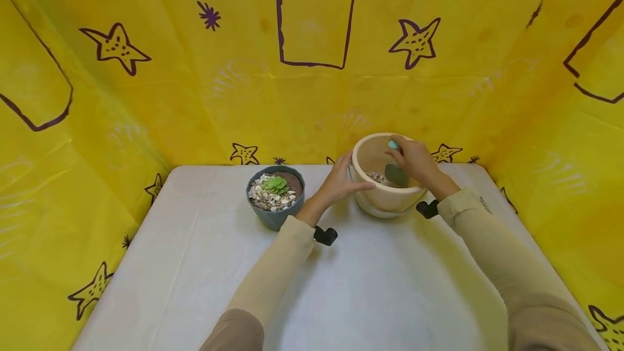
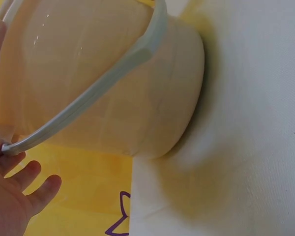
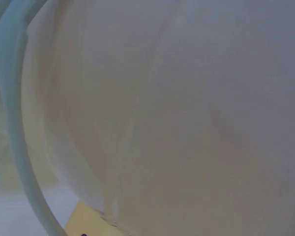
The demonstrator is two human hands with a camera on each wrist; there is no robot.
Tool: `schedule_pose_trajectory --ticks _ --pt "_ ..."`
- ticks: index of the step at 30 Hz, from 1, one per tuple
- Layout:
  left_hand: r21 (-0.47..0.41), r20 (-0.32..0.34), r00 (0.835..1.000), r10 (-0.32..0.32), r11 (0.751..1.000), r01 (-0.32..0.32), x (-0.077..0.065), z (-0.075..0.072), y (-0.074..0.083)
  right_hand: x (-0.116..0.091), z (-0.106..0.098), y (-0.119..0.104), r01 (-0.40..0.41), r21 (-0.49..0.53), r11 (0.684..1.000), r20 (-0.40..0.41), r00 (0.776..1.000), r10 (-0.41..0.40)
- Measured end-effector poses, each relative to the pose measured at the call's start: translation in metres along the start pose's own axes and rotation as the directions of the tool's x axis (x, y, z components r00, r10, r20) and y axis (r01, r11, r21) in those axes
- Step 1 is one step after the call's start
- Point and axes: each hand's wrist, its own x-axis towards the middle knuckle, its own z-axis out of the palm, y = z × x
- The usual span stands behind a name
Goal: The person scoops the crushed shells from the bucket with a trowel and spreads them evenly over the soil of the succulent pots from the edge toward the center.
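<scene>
A cream bucket (image 1: 385, 199) stands toward the back of the table, right of centre, with small pebbles (image 1: 377, 177) at its bottom. My left hand (image 1: 338, 182) holds it at the left side, thumb along the front rim. In the left wrist view, fingers spread around the joint of the bucket's grey bail handle (image 2: 88, 93), which hangs down across the wall. Over the bucket's opening, my right hand (image 1: 418, 162) grips a small trowel (image 1: 396, 175) by its turquoise-ended handle; the grey-green blade points down inside. The right wrist view is filled by the bucket's blurred wall (image 3: 162, 123).
Left of the bucket is a blue-grey pot (image 1: 273, 220) with a green succulent (image 1: 275, 184), pale pebbles (image 1: 265, 199) and brown soil (image 1: 291, 182). The white table (image 1: 195, 280) ends against a yellow patterned curtain (image 1: 312, 107) at the back and sides.
</scene>
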Motion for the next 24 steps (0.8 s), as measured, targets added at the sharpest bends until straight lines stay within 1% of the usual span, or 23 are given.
schedule_pose_trajectory --ticks 5,9,11,14,17,19,22,24 --pt "0.006 0.003 1.000 -0.027 1.000 0.027 -0.001 0.000 -0.001 0.002 0.005 -0.006 -0.033 0.011 0.999 0.058 0.998 0.032" --pt "0.030 0.009 1.000 -0.025 0.999 0.025 -0.001 0.000 -0.002 0.001 0.007 -0.011 -0.005 -0.002 1.000 0.078 0.997 0.006" --pt "0.026 0.007 1.000 -0.022 0.999 0.022 -0.001 -0.001 -0.001 0.003 0.006 -0.014 0.002 0.023 1.000 0.074 0.997 -0.003" --pt "0.010 0.009 1.000 -0.022 1.000 0.021 -0.001 -0.002 0.000 0.007 0.002 -0.017 -0.013 0.094 0.996 0.080 0.997 0.006" --pt "0.000 0.005 1.000 -0.022 1.000 0.022 0.000 -0.002 0.000 0.012 -0.002 -0.018 -0.058 0.142 0.988 0.116 0.992 0.042" --pt "-0.001 0.001 1.000 -0.022 1.000 0.022 0.001 -0.002 -0.001 0.015 -0.003 -0.017 -0.111 0.149 0.983 0.131 0.987 0.092" --pt "-0.020 -0.001 1.000 -0.026 0.999 0.026 0.002 -0.001 -0.003 0.017 -0.004 -0.013 -0.205 0.148 0.967 0.118 0.975 0.189" --pt "-0.035 0.003 1.000 -0.030 0.999 0.030 0.002 0.000 -0.004 0.017 -0.004 -0.010 -0.251 0.169 0.953 0.103 0.966 0.236"
